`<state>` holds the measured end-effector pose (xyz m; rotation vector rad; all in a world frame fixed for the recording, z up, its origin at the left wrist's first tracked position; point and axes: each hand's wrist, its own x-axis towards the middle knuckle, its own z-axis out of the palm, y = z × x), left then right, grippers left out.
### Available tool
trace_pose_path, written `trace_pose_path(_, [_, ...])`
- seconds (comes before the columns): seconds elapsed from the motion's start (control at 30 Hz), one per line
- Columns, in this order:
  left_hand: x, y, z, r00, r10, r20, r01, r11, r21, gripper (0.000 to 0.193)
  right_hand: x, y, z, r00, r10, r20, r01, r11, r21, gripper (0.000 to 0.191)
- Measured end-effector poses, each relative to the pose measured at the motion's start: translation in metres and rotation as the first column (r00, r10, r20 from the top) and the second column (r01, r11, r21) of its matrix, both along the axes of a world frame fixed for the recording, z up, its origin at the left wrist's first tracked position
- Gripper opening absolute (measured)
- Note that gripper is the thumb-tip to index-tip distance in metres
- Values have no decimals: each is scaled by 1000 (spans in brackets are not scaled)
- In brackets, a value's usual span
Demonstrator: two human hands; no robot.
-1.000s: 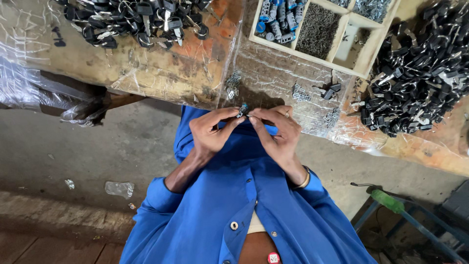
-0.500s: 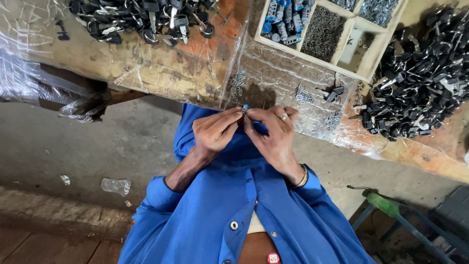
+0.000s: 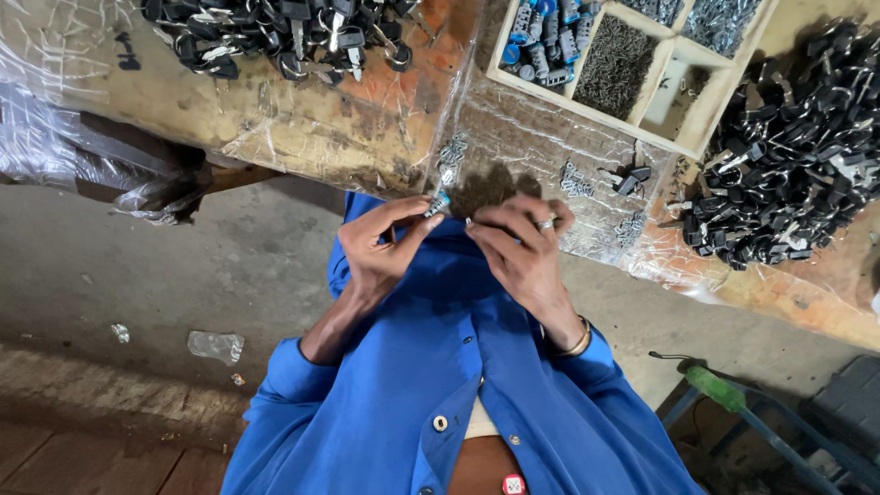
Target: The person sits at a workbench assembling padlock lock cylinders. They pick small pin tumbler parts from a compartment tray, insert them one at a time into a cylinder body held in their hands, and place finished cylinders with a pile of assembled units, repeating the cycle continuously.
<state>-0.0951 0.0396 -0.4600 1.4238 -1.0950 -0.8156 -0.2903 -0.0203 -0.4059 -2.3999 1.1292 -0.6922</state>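
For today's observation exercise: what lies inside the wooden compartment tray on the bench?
The wooden tray holds blue-and-grey cylinders, a heap of dark pins and silvery metal bits; one compartment looks nearly bare. Its far end is cut off, and lower layers are covered.

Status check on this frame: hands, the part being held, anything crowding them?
Left hand pinches small silver-and-blue part at fingertips. Right hand close beside it, grip unclear. Both at bench edge; nothing blocking.
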Motion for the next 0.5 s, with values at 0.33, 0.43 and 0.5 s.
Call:
trace_pose_path(0.33, [-23, -9, 11, 984, -137, 116, 141, 990, -24, 24, -7, 12, -13, 961, -179, 211, 151, 978, 142, 17])
trace_pose_path(0.43, [-26, -9, 9, 979, -148, 142, 155, 987, -38, 24, -6, 13, -13, 932, -220, 289, 176, 970, 171, 19])
trace_pose_path(0.5, [-26, -9, 7, 973, -157, 169, 168, 984, -53, 24, -4, 15, -15, 908, -273, 318, 200, 949, 245, 21])
